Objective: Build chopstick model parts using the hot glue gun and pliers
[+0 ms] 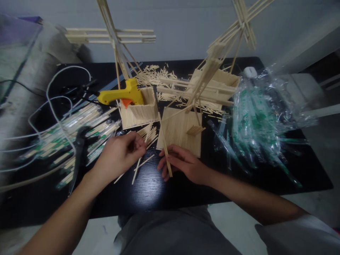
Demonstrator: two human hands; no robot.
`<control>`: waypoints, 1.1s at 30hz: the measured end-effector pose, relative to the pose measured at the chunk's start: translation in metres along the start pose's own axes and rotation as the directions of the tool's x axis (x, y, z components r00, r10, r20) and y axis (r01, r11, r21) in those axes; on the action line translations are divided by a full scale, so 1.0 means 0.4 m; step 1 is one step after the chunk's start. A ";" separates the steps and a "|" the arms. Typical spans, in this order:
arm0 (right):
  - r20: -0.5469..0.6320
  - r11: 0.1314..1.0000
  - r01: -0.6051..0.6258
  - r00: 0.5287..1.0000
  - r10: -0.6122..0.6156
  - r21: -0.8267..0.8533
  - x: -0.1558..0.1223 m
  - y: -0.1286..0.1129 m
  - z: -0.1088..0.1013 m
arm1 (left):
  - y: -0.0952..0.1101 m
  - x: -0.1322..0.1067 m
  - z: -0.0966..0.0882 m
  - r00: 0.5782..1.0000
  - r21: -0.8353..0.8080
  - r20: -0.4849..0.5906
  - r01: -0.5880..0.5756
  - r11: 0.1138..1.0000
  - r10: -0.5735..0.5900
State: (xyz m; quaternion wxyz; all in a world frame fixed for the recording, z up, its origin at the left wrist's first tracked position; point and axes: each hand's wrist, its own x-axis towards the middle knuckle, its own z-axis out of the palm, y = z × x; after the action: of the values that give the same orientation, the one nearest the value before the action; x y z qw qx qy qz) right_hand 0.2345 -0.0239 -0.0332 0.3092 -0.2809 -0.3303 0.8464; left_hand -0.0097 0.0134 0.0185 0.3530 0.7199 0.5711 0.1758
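Note:
My left hand [124, 148] is closed in a pinch around a thin wooden stick [137, 170], which slants down toward the table's near edge. In my right hand [184, 162] are a few long wooden sticks [165, 143], held together and nearly upright between thumb and fingers. A loose pile of sticks [152, 135] lies just beyond my left fingertips. Past my right hand is a flat square base of sticks [174, 124], carrying a small slanted stick piece [195, 130] and the legs of a windmill-like stick model [203, 79].
A yellow glue gun [122, 92] rests on a stick-walled box [140, 111]. Dark-handled pliers [79, 145], packed sticks [101, 132] and a white cable [57, 120] are at left. Plastic wrappers [255, 120] heap at right. Another windmill-like model [114, 39] stands behind. Short cut pieces [159, 76] lie scattered.

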 end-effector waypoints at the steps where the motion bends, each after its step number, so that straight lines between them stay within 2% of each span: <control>1: -0.001 1.000 -0.001 1.000 0.001 0.002 0.001 0.000 0.000 | 0.003 0.000 -0.002 0.999 -0.113 -0.023 0.035 0.993 -0.038; 3: -0.008 1.000 -0.006 1.000 0.006 -0.002 0.001 -0.001 0.002 | 0.013 -0.001 0.000 0.993 -0.355 0.002 0.113 0.928 -0.120; 5: -0.008 1.000 -0.021 1.000 0.021 -0.005 0.001 -0.001 0.004 | 0.025 -0.001 0.008 0.982 -0.529 0.084 0.188 0.827 -0.169; 8: -0.004 0.999 -0.043 0.999 0.043 -0.009 0.001 -0.001 0.008 | 0.040 -0.002 0.026 0.977 -0.636 0.130 0.211 0.743 -0.167; 17: 0.023 0.993 -0.117 0.993 0.117 0.015 0.002 -0.005 0.013 | 0.034 -0.002 0.059 0.974 -0.669 0.155 0.228 0.707 -0.168; 28: 0.028 0.990 -0.128 0.991 0.130 -0.056 0.000 -0.013 0.012 | 0.040 -0.003 0.062 0.964 -0.705 0.175 0.264 0.658 -0.199; 33: 0.028 0.988 -0.111 0.993 0.115 -0.104 0.000 -0.014 0.010 | 0.038 -0.004 0.062 0.964 -0.698 0.172 0.264 0.666 -0.203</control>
State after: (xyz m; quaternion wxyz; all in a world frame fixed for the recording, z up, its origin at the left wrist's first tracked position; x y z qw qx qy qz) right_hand 0.2339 -0.0222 -0.0266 0.2402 -0.3001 -0.3620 0.8492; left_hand 0.0167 0.0028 0.0123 0.6464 0.4533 0.5307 0.3083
